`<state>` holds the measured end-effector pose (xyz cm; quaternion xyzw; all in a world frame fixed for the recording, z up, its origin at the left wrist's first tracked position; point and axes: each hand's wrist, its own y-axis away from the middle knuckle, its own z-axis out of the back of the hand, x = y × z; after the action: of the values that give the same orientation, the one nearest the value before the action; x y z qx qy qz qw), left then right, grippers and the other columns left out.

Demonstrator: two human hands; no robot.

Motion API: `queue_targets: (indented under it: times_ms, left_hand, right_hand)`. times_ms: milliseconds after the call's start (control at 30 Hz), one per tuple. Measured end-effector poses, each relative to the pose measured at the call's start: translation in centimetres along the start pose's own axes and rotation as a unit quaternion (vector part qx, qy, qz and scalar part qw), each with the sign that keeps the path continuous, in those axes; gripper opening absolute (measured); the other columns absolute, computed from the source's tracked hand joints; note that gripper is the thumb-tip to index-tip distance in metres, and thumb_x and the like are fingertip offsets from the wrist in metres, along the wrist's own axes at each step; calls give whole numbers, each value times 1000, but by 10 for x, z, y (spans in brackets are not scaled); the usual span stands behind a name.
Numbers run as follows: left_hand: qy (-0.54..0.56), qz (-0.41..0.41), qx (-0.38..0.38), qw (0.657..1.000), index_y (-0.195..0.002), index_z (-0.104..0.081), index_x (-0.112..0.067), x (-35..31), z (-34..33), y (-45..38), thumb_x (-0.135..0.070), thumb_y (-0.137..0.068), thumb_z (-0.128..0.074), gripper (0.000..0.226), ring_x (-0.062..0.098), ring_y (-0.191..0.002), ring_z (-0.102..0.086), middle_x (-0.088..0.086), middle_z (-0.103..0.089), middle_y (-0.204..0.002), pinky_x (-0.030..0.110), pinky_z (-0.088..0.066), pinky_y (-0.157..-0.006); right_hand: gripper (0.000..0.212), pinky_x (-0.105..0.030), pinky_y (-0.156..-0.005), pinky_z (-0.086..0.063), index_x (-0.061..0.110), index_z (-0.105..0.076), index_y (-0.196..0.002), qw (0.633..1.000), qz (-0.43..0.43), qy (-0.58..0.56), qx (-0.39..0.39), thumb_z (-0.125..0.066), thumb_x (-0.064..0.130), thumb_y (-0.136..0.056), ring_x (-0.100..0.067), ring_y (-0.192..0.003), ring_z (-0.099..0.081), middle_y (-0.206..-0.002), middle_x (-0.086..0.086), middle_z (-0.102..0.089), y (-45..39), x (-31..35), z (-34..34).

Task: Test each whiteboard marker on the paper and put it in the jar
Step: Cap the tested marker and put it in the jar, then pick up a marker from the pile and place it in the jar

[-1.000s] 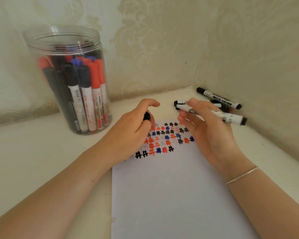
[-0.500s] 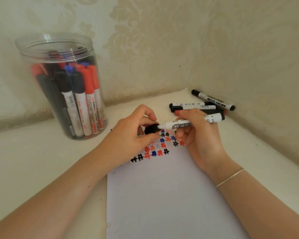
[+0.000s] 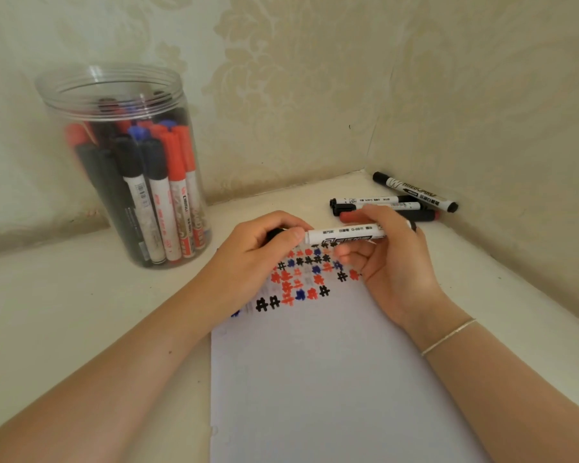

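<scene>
Above the smooth white paper, both hands are holding a slim white-barrelled marker level: the left hand is curling around its black cap end, and the right hand is pinching the printed barrel. Off to the left, the clear ribbed plastic jar is standing packed with red, black and blue markers, while four loose markers are lying in the wallpapered corner.

I saw both hands hold one white marker level above the marked paper: left hand gripped its black cap, right hand its barrel. The jar stood far left on the desk.
</scene>
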<state>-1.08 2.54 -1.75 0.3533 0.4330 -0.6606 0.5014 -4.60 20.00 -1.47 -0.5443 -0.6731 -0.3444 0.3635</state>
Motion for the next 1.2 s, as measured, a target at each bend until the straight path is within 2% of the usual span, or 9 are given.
queue_targets:
  times_ms: [133, 233, 400, 567, 767, 867, 967, 1067, 1200]
  left_hand:
    - [37, 39, 0, 999, -96, -67, -19, 1, 0, 0, -29, -96, -49, 21, 6, -50, -42, -10, -50, -58, 26, -40, -55]
    - [67, 66, 3, 996, -94, -67, -11, 0, 1, 0, -32, -94, -52, 26, 10, -49, -45, -3, -55, -61, 36, -39, -57]
    - [128, 90, 6, 988, -86, -59, -5, -4, -6, 4, -27, -95, -51, 25, 9, -42, -30, -6, -40, -51, 17, -31, -40]
    - [122, 79, -25, 989, -72, -51, -15, 0, -9, 5, -28, -96, -50, 27, 6, -42, -24, -7, -33, -51, 18, -25, -41]
    - [107, 81, -34, 990, -77, -54, -10, -1, -8, 5, -27, -96, -50, 25, 8, -44, -27, -6, -36, -52, 19, -27, -43]
    - [140, 97, -37, 985, -87, -53, -6, -12, -5, 4, -21, -96, -52, 18, 9, -44, -37, -4, -49, -55, 17, -34, -41]
    - [140, 50, -104, 983, -92, -52, -8, -33, 1, 2, -20, -91, -60, 15, 14, -54, -58, 2, -65, -64, 23, -47, -51]
    - [71, -56, -226, 970, -93, -46, -16, -66, 20, -2, -22, -85, -68, 24, 14, -67, -70, -3, -72, -76, 32, -56, -62]
    - [-22, -193, -374, 907, -97, -38, -25, -117, 73, -14, -23, -85, -70, 34, 11, -69, -69, -3, -69, -75, 37, -58, -71]
  right_hand:
    - [8, -25, -47, -53, 5, -53, -92, 999, 37, 34, -10, -59, 9, -90, -21, -46, -65, -62, -15, -66, 0, -2, -2]
    - [19, -24, -44, -52, 5, -50, -74, 997, 41, 57, -12, -65, 8, -86, -21, -45, -64, -69, -20, -67, 1, -2, -2]
    - [32, -21, -37, -39, 6, -41, -64, 980, 107, 163, -41, -60, 5, -90, -20, -35, -53, -76, -24, -56, 1, -8, -5]
    - [34, -19, -37, -31, -8, -37, -71, 960, 135, 239, -57, -57, 10, -92, -16, -28, -40, -47, -24, -40, 3, -10, -7]
    - [27, -20, -36, -27, 4, -45, -72, 964, 95, 241, -68, -56, 17, -93, -15, -29, -34, -53, -18, -55, 3, -8, -9]
    - [26, -20, -36, -29, 7, -46, -73, 965, 90, 231, -82, -59, 20, -92, -15, -31, -35, -54, -15, -57, 4, -3, -13]
    - [28, -22, -36, -31, 10, -46, -72, 969, 98, 206, -95, -62, 24, -90, -12, -31, -35, -55, -11, -55, 4, 11, -27]
    - [30, -18, -37, -32, 10, -50, -72, 960, 142, 226, -89, -63, 29, -90, -7, -32, -38, -51, -3, -52, -3, 32, -59]
    - [24, -23, -50, -45, 6, -57, -81, 952, 201, 228, 13, -51, 24, -96, -9, -44, -53, -66, -8, -56, -14, 60, -127]
